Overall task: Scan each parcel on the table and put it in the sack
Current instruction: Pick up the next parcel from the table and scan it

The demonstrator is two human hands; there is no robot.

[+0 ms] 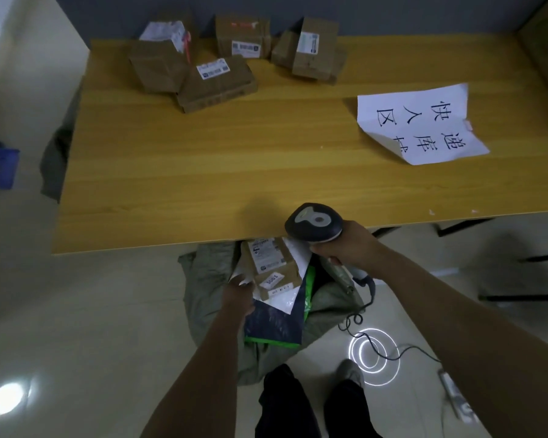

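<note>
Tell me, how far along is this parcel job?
Partway. One labelled box already seems to lie in the sack. The left hand holds a white-and-blue mailer at the sack's mouth while the right hand grips the scanner. At least five boxes wait at the far end of the table.

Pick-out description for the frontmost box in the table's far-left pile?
On the yellow table, find the parcels along the far edge. The flat box is frontmost in the left group; unlike its neighbours, it lies low, white label facing up.
</note>
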